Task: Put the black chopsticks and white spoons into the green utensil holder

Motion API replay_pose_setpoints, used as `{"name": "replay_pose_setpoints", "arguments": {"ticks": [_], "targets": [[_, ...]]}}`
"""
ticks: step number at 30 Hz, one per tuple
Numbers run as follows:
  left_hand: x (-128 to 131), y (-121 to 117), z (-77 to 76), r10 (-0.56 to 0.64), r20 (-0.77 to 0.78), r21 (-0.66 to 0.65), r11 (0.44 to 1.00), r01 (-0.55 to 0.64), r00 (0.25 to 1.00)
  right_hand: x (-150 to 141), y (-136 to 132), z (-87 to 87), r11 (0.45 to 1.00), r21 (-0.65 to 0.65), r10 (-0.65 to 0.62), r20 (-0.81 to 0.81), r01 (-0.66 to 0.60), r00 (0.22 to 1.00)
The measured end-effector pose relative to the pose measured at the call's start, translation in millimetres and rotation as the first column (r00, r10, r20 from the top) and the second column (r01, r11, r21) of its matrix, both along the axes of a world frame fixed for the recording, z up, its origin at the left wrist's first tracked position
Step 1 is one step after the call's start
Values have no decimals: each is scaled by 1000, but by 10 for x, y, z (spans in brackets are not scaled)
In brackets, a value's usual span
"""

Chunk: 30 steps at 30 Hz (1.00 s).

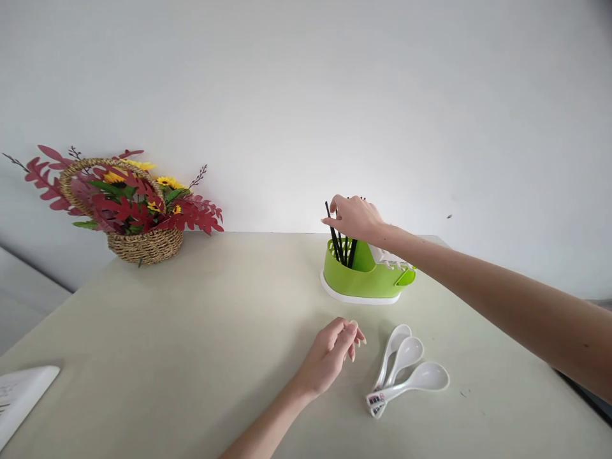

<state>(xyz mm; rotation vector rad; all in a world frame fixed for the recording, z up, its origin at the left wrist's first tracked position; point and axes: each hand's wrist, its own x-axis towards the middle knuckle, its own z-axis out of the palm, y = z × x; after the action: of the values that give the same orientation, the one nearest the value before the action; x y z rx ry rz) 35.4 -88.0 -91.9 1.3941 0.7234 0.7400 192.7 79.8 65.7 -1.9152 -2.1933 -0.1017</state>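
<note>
My right hand (356, 217) reaches over the green cutlery holder (361, 282), its fingers curled around the upper parts of several black chopsticks (338, 247). The chopsticks stand in the left part of the holder, leaning at different angles; some of their tops show behind the hand. My left hand (329, 354) hovers low in front of the holder, thumb against its loosely curled fingers, with nothing visible in it. Just right of it, three white spoons (406, 352) lie fanned on the table, handles overlapping toward me.
A woven basket (146, 247) of red leaves and yellow flowers stands at the back left by the wall. A white flat object (23, 398) lies at the left edge of the table (191, 344). The holder has a white base (356, 298) and small white hooks (393, 262).
</note>
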Motion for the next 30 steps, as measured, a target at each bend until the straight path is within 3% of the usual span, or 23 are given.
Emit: {"name": "replay_pose_setpoints", "arguments": {"ticks": [10,17,19,23,25,30], "targets": [[2,-3,-22,-4,-5,15,1000,4,1000,-51,-259,2,995,-6,98,71,-98,993],[16,7,-56,-2,-11,28,1000,2,1000,138,-836,20,968,106,210,152,-227,966],[23,8,-50,0,-19,36,999,0,1000,248,-1067,-58,923,144,328,196,-358,924],[49,9,-50,7,-71,80,997,-1,997,497,-1555,-312,664,140,672,319,-735,668],[66,6,-61,13,-87,98,995,-5,996,632,-1768,-449,625,104,713,327,-774,620],[93,-19,-94,40,-154,142,990,-18,987,1018,-2092,-729,797,27,576,270,-603,772]]}}
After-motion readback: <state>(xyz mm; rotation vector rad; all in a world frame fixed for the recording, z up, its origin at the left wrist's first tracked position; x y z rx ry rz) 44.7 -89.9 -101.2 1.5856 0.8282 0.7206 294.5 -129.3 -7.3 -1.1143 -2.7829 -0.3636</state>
